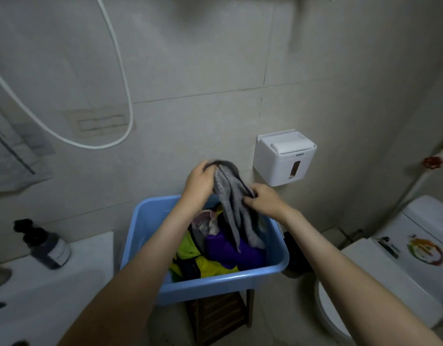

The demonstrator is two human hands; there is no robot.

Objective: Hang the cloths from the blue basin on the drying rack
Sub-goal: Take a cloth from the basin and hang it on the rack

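Mid-frame: my left hand (199, 182) grips the grey cloth (230, 203) at its top; my right hand (264, 202) pinches its edge. Cloth dangles into the basin (223, 287); lower folds blurred, possibly a garment.

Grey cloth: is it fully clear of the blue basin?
No, the grey cloth, gripped by the left hand and right hand, trails its lower end inside the blue basin.

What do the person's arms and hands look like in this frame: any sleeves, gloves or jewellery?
The left forearm and right forearm are bare up to the frame edge, with no sleeve in view. The left hand and right hand wear no gloves. No watch, bracelet or ring shows, though the picture is slightly blurred.
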